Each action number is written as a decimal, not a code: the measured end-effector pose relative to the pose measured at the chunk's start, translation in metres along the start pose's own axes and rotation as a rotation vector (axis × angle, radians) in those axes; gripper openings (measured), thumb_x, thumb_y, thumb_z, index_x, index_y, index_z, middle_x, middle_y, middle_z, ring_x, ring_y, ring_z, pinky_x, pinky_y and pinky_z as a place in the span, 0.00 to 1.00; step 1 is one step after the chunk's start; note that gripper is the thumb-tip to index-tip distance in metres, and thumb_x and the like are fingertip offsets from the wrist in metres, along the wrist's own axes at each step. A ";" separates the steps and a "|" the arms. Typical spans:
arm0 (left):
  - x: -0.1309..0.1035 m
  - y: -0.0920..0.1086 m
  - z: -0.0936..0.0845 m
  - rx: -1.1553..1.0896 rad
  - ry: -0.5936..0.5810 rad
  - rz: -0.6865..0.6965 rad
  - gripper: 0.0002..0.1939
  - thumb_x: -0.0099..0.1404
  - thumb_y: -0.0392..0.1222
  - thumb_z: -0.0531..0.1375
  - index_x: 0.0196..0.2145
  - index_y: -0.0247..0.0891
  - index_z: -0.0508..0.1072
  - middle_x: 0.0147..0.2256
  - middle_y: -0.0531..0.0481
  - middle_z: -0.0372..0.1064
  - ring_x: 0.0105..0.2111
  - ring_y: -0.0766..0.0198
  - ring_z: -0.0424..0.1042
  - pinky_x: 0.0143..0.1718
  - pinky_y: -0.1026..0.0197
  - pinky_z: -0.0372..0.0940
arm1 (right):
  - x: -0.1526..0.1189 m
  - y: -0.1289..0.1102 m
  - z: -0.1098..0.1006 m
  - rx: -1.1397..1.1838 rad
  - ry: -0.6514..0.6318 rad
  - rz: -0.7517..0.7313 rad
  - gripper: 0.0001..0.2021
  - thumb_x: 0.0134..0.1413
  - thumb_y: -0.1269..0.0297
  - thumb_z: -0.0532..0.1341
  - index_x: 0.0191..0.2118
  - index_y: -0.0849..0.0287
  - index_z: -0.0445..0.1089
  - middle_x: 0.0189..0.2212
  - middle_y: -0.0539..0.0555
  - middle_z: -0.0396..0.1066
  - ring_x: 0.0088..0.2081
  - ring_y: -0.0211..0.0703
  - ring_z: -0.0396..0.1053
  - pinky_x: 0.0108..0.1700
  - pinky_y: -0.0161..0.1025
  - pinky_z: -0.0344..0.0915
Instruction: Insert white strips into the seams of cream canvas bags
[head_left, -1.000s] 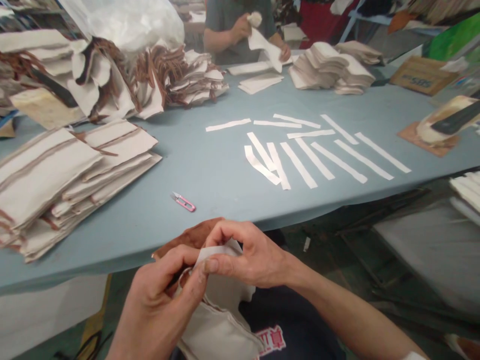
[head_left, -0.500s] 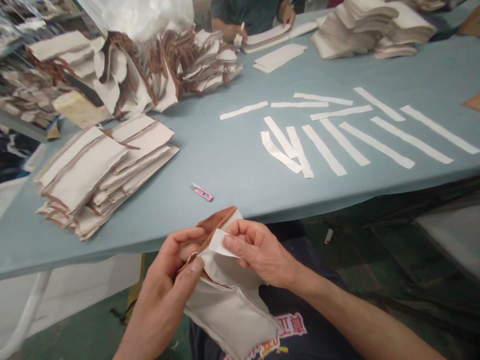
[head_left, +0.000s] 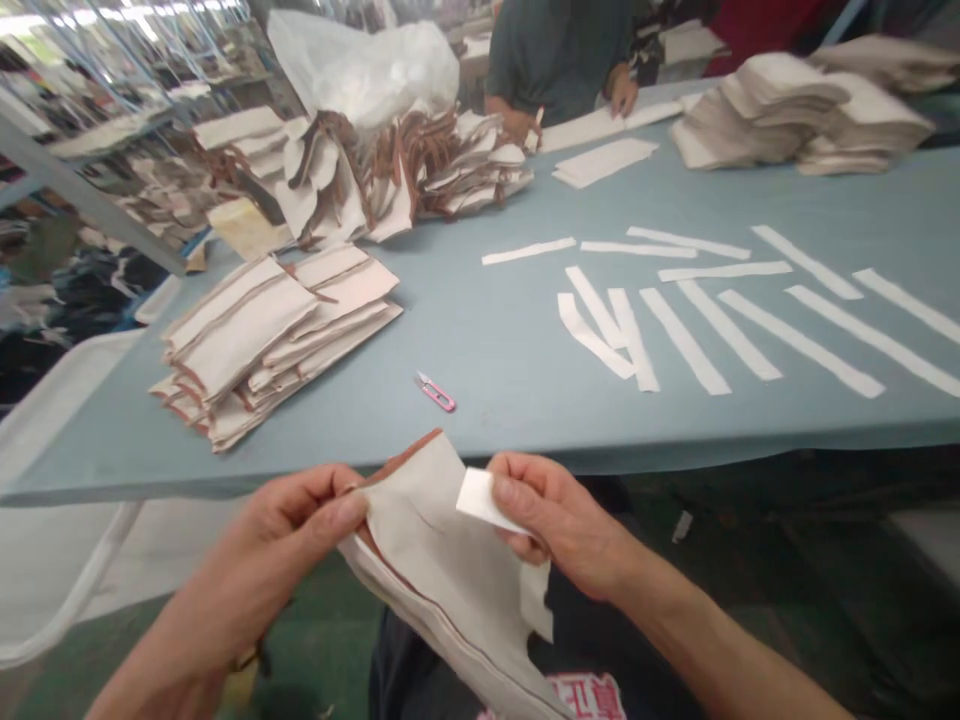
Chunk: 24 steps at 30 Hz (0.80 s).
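My left hand [head_left: 311, 530] pinches the upper left corner of a cream fabric piece [head_left: 427, 530] with brown edging. The piece hangs down over my lap, its seam running toward the lower right. In my right hand [head_left: 551, 515], a white strip [head_left: 480, 495] is gripped between thumb and fingers, with one short end sticking out to the left. That strip is in front of the fabric's right side; whether it touches the cloth I cannot tell. Pink thread snips [head_left: 436, 392] lie on the table [head_left: 480, 350] just beyond my hands.
More white strips [head_left: 686, 340] are spread over the table's right half. A stack of sewn cream pieces [head_left: 255, 330] sits at left, with a heap of brown-edged pieces [head_left: 375, 180] and a plastic bag [head_left: 375, 70] behind. Across the table a co-worker [head_left: 562, 60] handles cloth near piled fabric [head_left: 765, 110].
My left hand has moved left, drawing the fabric's corner away from my right hand, so more pale cloth shows. The white strip is now away from the brown edge. The view has shifted.
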<state>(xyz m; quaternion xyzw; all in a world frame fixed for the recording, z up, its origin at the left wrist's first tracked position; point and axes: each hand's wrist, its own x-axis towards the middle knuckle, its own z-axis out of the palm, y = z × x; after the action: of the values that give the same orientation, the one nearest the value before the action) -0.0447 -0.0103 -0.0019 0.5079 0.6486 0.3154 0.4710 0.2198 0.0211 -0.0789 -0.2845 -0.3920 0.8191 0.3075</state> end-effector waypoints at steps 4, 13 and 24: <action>0.024 0.026 0.008 -0.152 -0.005 0.118 0.22 0.70 0.60 0.69 0.30 0.38 0.80 0.24 0.57 0.77 0.24 0.69 0.72 0.30 0.70 0.66 | -0.012 -0.070 -0.019 -0.245 0.103 -0.196 0.35 0.54 0.28 0.75 0.31 0.56 0.66 0.23 0.43 0.62 0.24 0.31 0.53 0.26 0.33 0.51; 0.008 0.031 0.067 -0.184 -0.202 0.179 0.27 0.69 0.70 0.72 0.38 0.41 0.90 0.32 0.48 0.84 0.29 0.61 0.78 0.31 0.68 0.75 | -0.061 -0.089 0.016 -0.213 0.162 -0.150 0.25 0.61 0.42 0.78 0.36 0.57 0.71 0.22 0.41 0.58 0.23 0.30 0.49 0.24 0.33 0.45; -0.004 0.007 0.069 -0.277 -0.222 0.098 0.25 0.66 0.68 0.75 0.46 0.46 0.93 0.39 0.44 0.88 0.39 0.53 0.86 0.41 0.66 0.80 | -0.046 -0.060 0.037 -0.714 0.360 -0.243 0.13 0.66 0.54 0.66 0.33 0.54 0.69 0.25 0.44 0.64 0.26 0.35 0.57 0.30 0.36 0.55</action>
<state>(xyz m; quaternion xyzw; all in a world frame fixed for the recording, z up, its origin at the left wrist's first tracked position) 0.0220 -0.0172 -0.0195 0.5009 0.5176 0.3663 0.5891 0.2404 0.0002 0.0005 -0.4638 -0.6221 0.5265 0.3474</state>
